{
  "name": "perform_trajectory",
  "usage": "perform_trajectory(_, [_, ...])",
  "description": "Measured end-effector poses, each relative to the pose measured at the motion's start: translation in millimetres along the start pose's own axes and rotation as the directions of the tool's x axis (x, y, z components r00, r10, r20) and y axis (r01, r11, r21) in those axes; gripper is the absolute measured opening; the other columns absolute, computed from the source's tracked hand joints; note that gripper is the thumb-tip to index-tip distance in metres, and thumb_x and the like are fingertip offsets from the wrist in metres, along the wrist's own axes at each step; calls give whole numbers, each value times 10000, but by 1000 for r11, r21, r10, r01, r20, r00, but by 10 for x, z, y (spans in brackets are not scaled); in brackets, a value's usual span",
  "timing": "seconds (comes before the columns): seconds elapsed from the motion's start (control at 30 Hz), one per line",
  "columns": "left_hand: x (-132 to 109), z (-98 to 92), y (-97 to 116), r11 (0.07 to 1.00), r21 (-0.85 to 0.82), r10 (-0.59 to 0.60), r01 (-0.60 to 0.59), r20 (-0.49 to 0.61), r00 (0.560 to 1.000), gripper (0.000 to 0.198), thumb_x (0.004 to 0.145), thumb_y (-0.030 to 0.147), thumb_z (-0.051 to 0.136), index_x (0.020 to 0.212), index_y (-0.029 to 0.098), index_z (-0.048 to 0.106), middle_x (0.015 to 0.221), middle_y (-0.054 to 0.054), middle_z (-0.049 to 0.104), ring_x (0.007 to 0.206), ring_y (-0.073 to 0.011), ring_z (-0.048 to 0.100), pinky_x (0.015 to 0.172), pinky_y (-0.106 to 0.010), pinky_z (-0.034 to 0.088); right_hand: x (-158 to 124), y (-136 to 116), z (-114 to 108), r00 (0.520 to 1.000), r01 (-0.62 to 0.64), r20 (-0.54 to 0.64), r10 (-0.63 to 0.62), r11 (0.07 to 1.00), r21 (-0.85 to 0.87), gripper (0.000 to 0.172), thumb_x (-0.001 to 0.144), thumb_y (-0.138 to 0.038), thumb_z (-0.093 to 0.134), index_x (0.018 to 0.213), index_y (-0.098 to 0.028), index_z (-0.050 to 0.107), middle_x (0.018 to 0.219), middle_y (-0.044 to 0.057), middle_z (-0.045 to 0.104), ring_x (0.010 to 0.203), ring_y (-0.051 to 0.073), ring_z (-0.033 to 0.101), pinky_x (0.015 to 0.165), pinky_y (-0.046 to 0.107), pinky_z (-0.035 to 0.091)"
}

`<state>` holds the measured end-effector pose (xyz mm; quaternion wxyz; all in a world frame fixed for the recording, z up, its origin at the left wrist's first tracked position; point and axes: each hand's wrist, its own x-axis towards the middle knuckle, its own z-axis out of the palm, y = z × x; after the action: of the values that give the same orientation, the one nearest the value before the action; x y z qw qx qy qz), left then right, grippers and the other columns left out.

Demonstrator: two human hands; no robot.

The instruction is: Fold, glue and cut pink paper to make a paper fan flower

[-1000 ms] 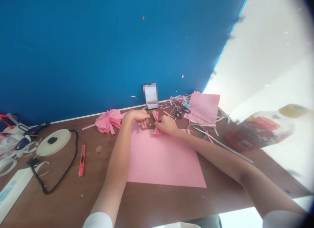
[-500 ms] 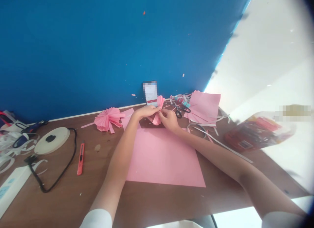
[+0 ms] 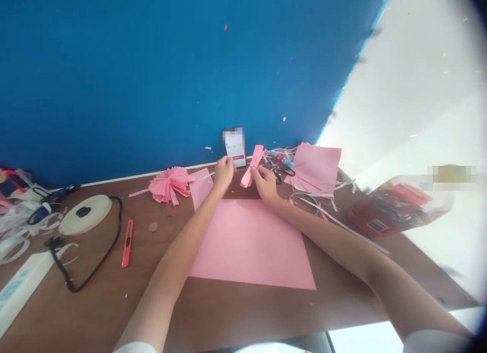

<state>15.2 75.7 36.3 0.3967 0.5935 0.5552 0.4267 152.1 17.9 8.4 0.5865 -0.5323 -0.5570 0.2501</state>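
Pinching a folded pink paper strip (image 3: 255,159) near its middle between thumb and fingers, our right hand (image 3: 266,183) holds it tilted over the back of the table (image 3: 160,302), its top end leaning right. Our left hand (image 3: 224,171) is raised in front of the phone (image 3: 238,145), its fingers curled in; we cannot tell whether they grip anything thin. A large pink sheet (image 3: 254,246) lies flat, on our side of both hands. To the left we see a pleated pink paper flower (image 3: 171,184), and just beyond our right hand lie scissors (image 3: 280,167) beside a stack of pink sheets (image 3: 317,165).
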Motion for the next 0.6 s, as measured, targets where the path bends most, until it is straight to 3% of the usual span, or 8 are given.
perform_trajectory(0.07, [-97,45,-47,988,-110,-95,107,107,990,385,898,415,334,803,150,596,818,-87,670,692,-146,634,567,-238,483,3,16,1,1000,-14,-9,15,997,82,375,850,-477,409,609,-191,389,604,-22,382,592,112,362,567,223,327])
perform_trajectory(0.17, [-241,124,-94,919,-253,-217,303,317,923,504,882,535,338,855,127,634,812,-119,679,731,-183,646,625,-287,517,10,64,11,999,-47,19,44,983,175,360,833,-476,431,615,-194,387,602,-25,375,584,111,361,556,219,339])
perform_trajectory(0.23, [-309,190,-111,831,-389,-190,398,473,860,559,863,594,346,934,128,647,866,-122,686,807,-195,649,700,-306,525,14,100,15,997,-64,51,56,983,174,349,827,-476,431,623,-195,399,609,-23,393,585,114,370,553,220,349])
perform_trajectory(0.3, [-346,266,-132,741,-525,-76,419,554,829,528,858,574,397,1031,138,640,932,-114,686,880,-189,643,774,-301,513,16,126,16,996,-58,73,47,986,154,341,824,-458,439,614,-193,401,608,-22,396,587,114,373,553,222,347])
perform_trajectory(0.37, [-353,340,-169,671,-636,1,381,514,858,459,849,500,482,1097,141,622,991,-106,680,936,-178,634,831,-286,492,15,137,18,995,-27,94,14,990,139,342,823,-425,454,587,-189,383,598,-27,373,586,109,362,556,223,331])
perform_trajectory(0.43, [-337,396,-221,638,-717,26,283,387,922,418,828,423,547,1127,137,607,1053,-103,667,988,-169,621,876,-270,467,14,136,24,993,7,120,-22,992,125,340,824,-397,462,574,-185,373,595,-30,353,586,104,349,560,224,314])
perform_trajectory(0.5, [-305,419,-276,640,-747,14,180,245,969,398,806,370,583,1132,142,594,1101,-97,651,1013,-163,614,889,-259,455,15,132,32,991,21,127,-35,994,108,333,826,-385,464,577,-183,374,595,-33,343,586,101,337,558,225,298])
perform_trajectory(0.6, [-249,394,-341,683,-725,-4,90,119,993,347,792,337,594,1091,162,573,1065,-82,656,930,-149,637,815,-254,478,23,133,37,996,-6,94,-4,995,102,336,827,-390,465,578,-185,372,584,-35,327,579,101,320,547,229,283])
